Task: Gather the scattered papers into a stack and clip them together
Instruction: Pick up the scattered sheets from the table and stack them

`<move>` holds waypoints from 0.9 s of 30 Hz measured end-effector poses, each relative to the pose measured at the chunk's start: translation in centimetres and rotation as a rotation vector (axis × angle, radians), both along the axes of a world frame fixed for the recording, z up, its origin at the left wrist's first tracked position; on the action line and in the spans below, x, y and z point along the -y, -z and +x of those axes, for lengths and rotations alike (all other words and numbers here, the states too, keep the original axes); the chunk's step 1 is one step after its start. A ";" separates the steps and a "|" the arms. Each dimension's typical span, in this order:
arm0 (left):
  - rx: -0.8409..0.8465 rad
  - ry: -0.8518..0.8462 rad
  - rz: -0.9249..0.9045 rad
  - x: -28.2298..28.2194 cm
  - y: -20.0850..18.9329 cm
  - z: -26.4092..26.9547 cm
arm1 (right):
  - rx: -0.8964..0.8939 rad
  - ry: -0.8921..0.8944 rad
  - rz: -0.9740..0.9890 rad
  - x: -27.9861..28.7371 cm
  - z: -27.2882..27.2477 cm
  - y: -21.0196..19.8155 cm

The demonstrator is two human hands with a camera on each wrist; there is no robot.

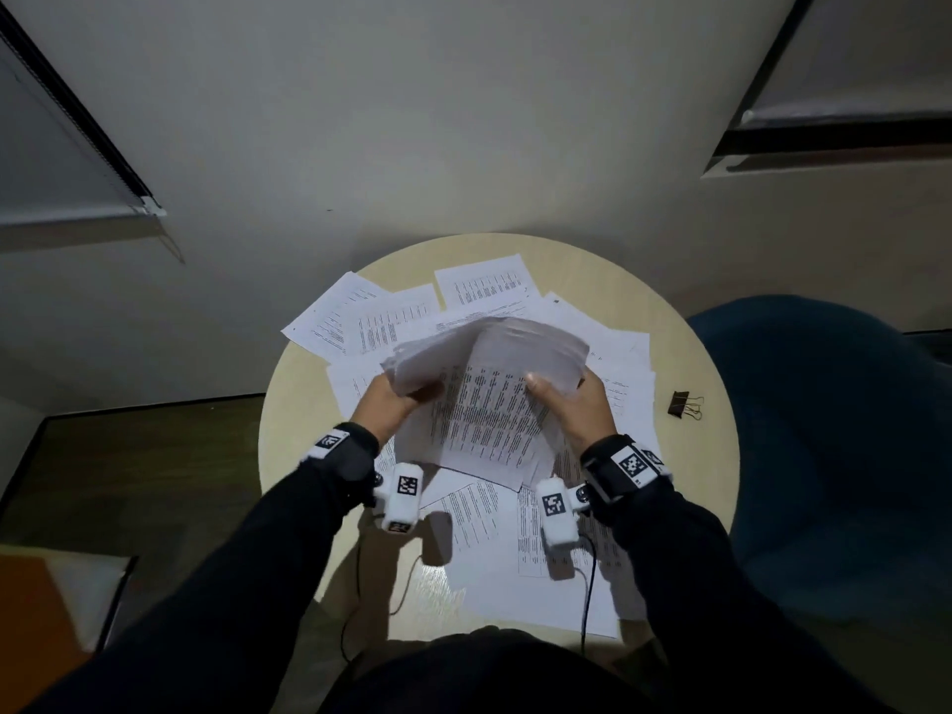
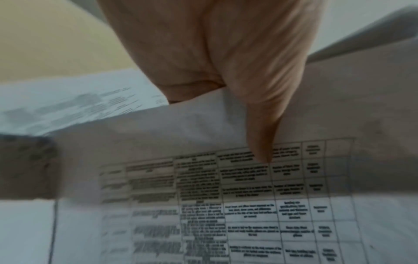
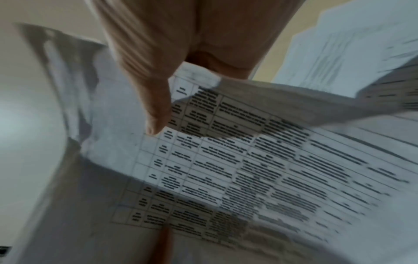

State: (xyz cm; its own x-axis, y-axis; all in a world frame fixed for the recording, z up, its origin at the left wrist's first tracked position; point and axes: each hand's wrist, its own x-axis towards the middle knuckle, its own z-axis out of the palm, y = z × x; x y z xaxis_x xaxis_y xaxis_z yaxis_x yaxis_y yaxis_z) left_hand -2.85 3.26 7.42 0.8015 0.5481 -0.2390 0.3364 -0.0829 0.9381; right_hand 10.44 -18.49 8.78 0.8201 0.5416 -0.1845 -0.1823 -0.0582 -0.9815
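I hold a bundle of printed sheets (image 1: 484,404) above the round beige table (image 1: 690,456), its top edge flopping over. My left hand (image 1: 396,399) grips the bundle's left side, my right hand (image 1: 561,399) its right side, thumbs on the printed face. The left wrist view shows my left hand (image 2: 214,75) with its thumb pressed on a table-printed page (image 2: 248,205). The right wrist view shows my right hand (image 3: 158,89), thumb on the same kind of page (image 3: 237,169). More loose sheets (image 1: 371,316) lie scattered beneath. A black binder clip (image 1: 681,403) sits at the table's right.
A dark blue chair (image 1: 834,445) stands right of the table. Cables (image 1: 587,584) hang from the wrist cameras over the near edge. A wall and window blinds (image 1: 62,162) lie beyond. An orange object (image 1: 31,620) sits low at the left.
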 end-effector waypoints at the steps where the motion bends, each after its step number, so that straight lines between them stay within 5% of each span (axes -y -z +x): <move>1: -0.003 -0.021 -0.001 0.4 0.7 0.0 | -0.011 0.004 -0.001 0.0 -0.1 0.4; 8: -0.037 0.020 0.176 1.6 1.4 1.0 | 0.000 0.076 -0.086 -0.6 -0.8 1.9; 13: -0.023 -0.179 0.154 0.9 -0.5 2.2 | -0.065 0.038 -0.135 -1.6 -0.1 1.6; 20: -0.018 -0.468 -0.110 -0.5 2.2 -0.1 | -0.019 -0.386 -0.501 1.2 -0.5 2.8; 23: -0.187 -0.590 -0.234 -0.1 4.7 -2.2 | -0.041 -0.292 -0.564 2.4 -1.6 3.2; 27: -0.366 -0.692 -0.352 1.8 7.2 -4.5 | -0.424 -0.044 -0.398 3.3 -2.6 7.1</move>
